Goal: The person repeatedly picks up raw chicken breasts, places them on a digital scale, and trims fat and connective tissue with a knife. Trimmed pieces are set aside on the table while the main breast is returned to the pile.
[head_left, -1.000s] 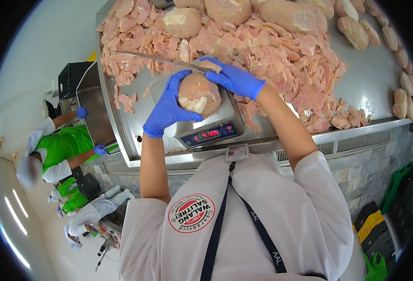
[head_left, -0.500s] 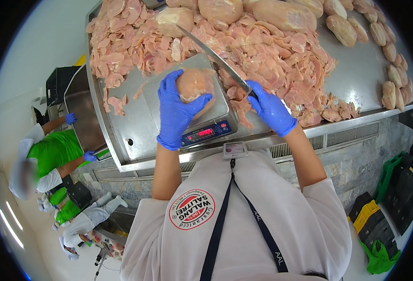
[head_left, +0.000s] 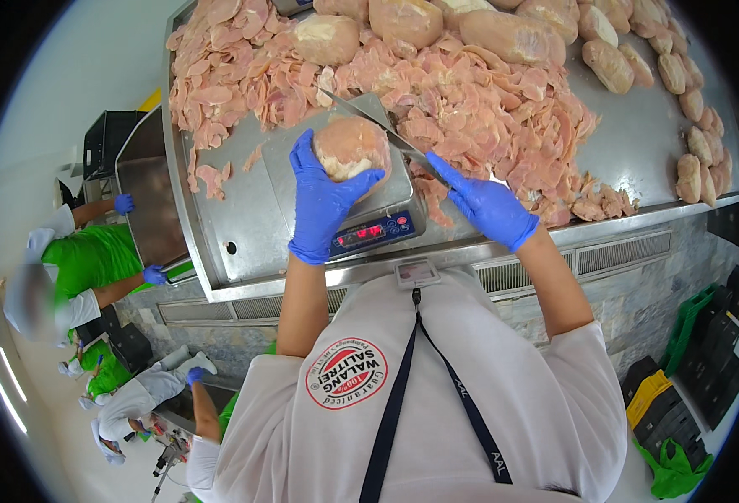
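Observation:
My blue-gloved left hand (head_left: 323, 201) is curled around the left and near sides of a rounded, pale pink piece of meat (head_left: 351, 144). That piece rests on the steel plate of a digital scale (head_left: 400, 186) with a lit red display. In my gloved right hand (head_left: 489, 205) is a long knife (head_left: 406, 145), its handle mostly covered by my fingers. The blade slants toward the far left, close along the far right side of the meat. Whether its edge touches the meat I cannot tell. Beyond the scale spreads a large heap of thin pink meat slices (head_left: 478, 109).
Whole meat pieces (head_left: 512, 38) line the far side and right end of the steel table (head_left: 260, 243), which has a raised rim. Co-workers in green aprons (head_left: 101, 260) stand at the left. Stacked black crates (head_left: 667, 411) are on the floor at lower right.
The knife blade has dropped nearer to me and against the meat's far side. My right hand has shifted slightly left. Another person's arm has appeared at lower left.

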Demonstrator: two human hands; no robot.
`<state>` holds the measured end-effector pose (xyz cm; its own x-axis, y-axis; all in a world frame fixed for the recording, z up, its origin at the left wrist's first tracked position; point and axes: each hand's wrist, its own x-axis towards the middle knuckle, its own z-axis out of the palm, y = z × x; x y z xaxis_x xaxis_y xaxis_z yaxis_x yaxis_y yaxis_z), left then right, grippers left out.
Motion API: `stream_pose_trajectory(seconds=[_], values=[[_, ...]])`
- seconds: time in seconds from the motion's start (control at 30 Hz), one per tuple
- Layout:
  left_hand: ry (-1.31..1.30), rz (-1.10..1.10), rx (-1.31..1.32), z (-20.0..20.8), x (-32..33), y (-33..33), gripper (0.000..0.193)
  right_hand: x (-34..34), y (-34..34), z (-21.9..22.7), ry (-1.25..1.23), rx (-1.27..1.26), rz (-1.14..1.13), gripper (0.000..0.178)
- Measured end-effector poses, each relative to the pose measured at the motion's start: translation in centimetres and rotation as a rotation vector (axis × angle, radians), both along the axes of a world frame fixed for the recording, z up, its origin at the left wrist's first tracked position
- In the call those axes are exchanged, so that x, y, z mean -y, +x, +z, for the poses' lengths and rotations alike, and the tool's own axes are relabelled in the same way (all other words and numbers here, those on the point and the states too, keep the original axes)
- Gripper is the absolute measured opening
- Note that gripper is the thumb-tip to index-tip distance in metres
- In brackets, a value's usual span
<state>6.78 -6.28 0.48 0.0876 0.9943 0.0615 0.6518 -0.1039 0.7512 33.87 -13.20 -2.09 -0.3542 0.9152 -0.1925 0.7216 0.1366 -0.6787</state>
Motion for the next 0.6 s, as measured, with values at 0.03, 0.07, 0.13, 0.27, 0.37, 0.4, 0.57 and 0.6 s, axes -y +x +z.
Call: stream_pose_trajectory(seconds=[0.03, 0.07, 0.13, 0.27, 0.37, 0.4, 0.57, 0.6], values=[[-0.096, -0.104, 0.125, 0.3, -0.4, -1.0, 0.110, 0.2, 0.3, -0.4, 0.009, 0.007, 0.036, 0.062], [-0.114, -0.149, 0.130, 0.9, -0.8, -1.8, 0.111, 0.3, 0.8, 0.0, 0.015, 0.015, 0.029, 0.062], [-0.156, -0.240, 0.134, 2.1, -1.1, -3.6, 0.114, 1.0, 1.5, 1.3, 0.020, 0.026, 0.013, 0.062], [-0.312, 0.036, 0.254, 2.7, 0.0, -2.9, 0.117, 1.6, 1.2, 1.2, 0.062, 0.282, 0.046, 0.065], [-0.067, -0.150, 0.089, 0.2, -0.2, -1.9, 0.120, -0.8, 2.5, 2.1, 0.104, 0.246, 0.118, 0.068], [-0.087, -0.170, 0.105, -0.3, -0.7, -2.2, 0.122, -2.1, 3.0, 2.7, 0.138, 0.233, 0.141, 0.068], [-0.163, -0.165, 0.192, -0.3, -1.1, -3.0, 0.127, -7.6, 2.7, 4.6, 0.194, 0.172, 0.267, 0.070], [-0.163, -0.155, 0.227, -0.3, -1.0, -3.1, 0.128, -8.3, 2.3, 4.6, 0.234, 0.158, 0.276, 0.070]])
